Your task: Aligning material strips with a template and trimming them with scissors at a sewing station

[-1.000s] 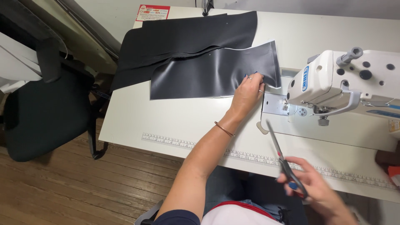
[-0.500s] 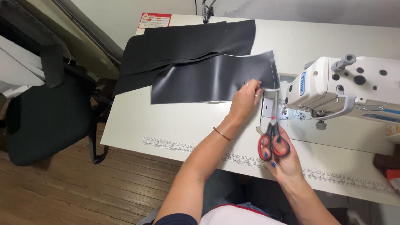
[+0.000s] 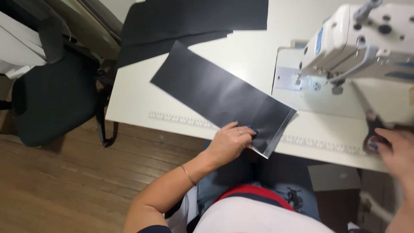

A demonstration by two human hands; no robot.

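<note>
Left hand (image 3: 230,142) curled, pinching black fabric piece (image 3: 222,97) at table (image 3: 129,108) edge. Right hand (image 3: 399,151) closed around scissors (image 3: 370,123), beside sewing machine (image 3: 366,41); more black fabric (image 3: 194,19) beyond.

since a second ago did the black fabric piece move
Yes. The black fabric piece has come away from the sewing machine toward the table's near edge, pulled by the left hand.

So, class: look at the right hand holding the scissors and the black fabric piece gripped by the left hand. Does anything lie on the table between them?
Nothing visible does. The left hand pinches the black fabric piece at its near corner; the right hand holds the scissors off to the side. Only bare white table with its printed ruler strip lies between.
</note>
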